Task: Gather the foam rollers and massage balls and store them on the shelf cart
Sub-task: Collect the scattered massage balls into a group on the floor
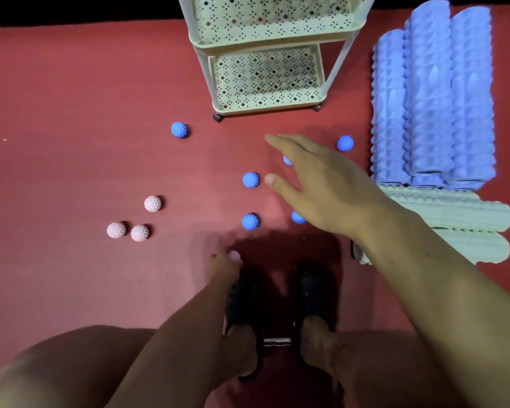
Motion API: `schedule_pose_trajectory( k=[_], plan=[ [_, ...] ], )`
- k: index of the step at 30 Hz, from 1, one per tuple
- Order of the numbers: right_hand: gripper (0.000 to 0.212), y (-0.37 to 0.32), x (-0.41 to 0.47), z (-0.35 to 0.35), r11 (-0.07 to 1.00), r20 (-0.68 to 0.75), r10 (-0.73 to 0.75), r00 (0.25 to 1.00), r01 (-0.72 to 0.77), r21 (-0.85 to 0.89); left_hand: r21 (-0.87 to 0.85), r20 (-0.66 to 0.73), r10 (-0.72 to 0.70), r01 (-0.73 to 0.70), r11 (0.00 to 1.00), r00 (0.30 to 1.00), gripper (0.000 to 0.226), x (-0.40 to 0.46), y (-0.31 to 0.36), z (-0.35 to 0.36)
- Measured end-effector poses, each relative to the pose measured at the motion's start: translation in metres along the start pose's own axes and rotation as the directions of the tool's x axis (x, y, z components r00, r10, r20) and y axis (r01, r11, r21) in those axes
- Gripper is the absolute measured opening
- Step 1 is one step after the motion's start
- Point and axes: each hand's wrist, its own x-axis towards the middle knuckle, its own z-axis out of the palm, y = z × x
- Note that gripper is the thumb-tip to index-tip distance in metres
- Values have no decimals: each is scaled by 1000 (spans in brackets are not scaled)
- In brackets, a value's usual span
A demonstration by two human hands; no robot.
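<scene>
You're looking down at a red carpeted floor (71, 98), evenly lit, ending in a dark black strip (71, 10) along its far edge.

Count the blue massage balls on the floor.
6: one left of the cart, one by the rollers, two mid-floor, two partly hidden under the right hand. More may be hidden.

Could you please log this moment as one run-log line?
left hand: grips pink ball | right hand: open, over blue balls | shelf cart: nothing on visible shelves
</scene>
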Motion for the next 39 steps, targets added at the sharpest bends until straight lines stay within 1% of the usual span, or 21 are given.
schedule_pose_trajectory(
  k=[3,4,5,8,12,14,16,18,20,22,24,26,28,30,33,34,36,39],
  plan=[
    [61,-2,1,-2,999,-24,14,1000,-13,34,-33,-33,-7,6,999,999,39,7,1,9],
    [61,-1,2,-3,999,-22,14,1000,-13,40,-26,-39,-6,5,1000,999,35,9,1,10],
    [61,1,2,-3,999,-13,13,1000,-13,43,-2,-25,-6,6,1000,1000,36,10,2,12],
    [61,9,1,-3,996,40,47,998,-50,70,59,42,20,-22,998,999,50,12,2,22],
    [61,19,0,0,992,92,92,991,-100,80,83,54,81,-85,993,995,50,16,-2,33],
    [61,21,1,3,993,98,89,991,-96,69,28,15,103,-104,994,995,47,15,-4,35],
    [60,26,2,9,995,106,81,991,-86,52,-32,-43,158,-160,987,986,46,8,3,36],
    [60,36,4,18,996,134,81,988,-85,22,-119,-56,196,-202,972,979,45,-5,22,33],
    [60,49,9,30,993,163,114,980,-116,6,-246,-51,182,-189,951,982,42,-11,47,25],
    [62,67,21,43,989,191,145,971,-146,-9,-349,-51,213,-217,911,976,37,-6,75,13],
    [66,84,37,55,989,232,148,961,-148,-20,-464,8,299,-262,847,954,24,3,105,-7],
    [73,96,52,64,988,255,152,955,-157,0,-483,66,388,-311,818,919,20,12,135,-37],
    [79,105,67,72,987,267,141,953,-156,34,-442,125,442,-349,826,888,20,16,163,-70],
    [81,111,78,79,984,259,109,960,-141,107,-371,206,500,-405,835,841,11,18,185,-95],
    [72,116,92,97,950,217,86,972,-146,276,-297,339,543,-460,837,768,8,30,199,-113],
    [65,118,96,104,941,208,85,974,-148,305,-281,366,535,-458,843,761,13,34,200,-114],
    [52,123,104,119,936,209,96,973,-160,315,-254,395,501,-432,865,770,26,47,195,-107],
    [48,133,111,142,939,196,172,966,-221,265,-296,391,460,-364,883,797,35,67,183,-90]
  ],
)
